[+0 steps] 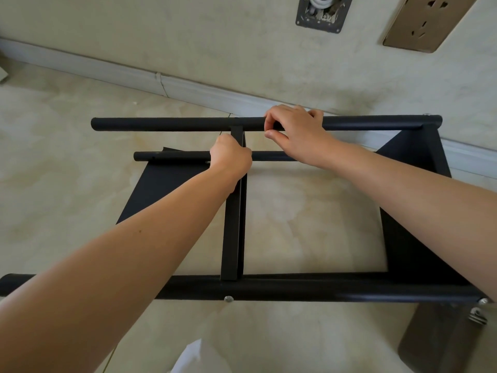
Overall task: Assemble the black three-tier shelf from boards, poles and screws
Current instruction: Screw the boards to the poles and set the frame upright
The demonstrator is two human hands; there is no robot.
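The black shelf frame lies on its side on the floor. A far pole [166, 124] and a near pole [295, 290] run left to right, joined by the middle board [233, 232] seen edge-on and by an end board [414, 200] at the right. My left hand [231, 160] grips the far end of the middle board, just under the far pole. My right hand [293, 130] curls its fingers over the far pole right of that joint, thumb below. A lower pole [172, 156] lies behind my left hand, over a loose board [164, 189] on the floor. Silver screws [228, 299] show on the near pole.
The frame sits on a beige marble floor close to a wall with a white baseboard [134, 76]. A wall socket [427, 20] and a grey wall plate [321, 12] are above. A metal clip [477, 316] and a brown object [441, 343] are at bottom right; white material [199, 356] at the bottom edge.
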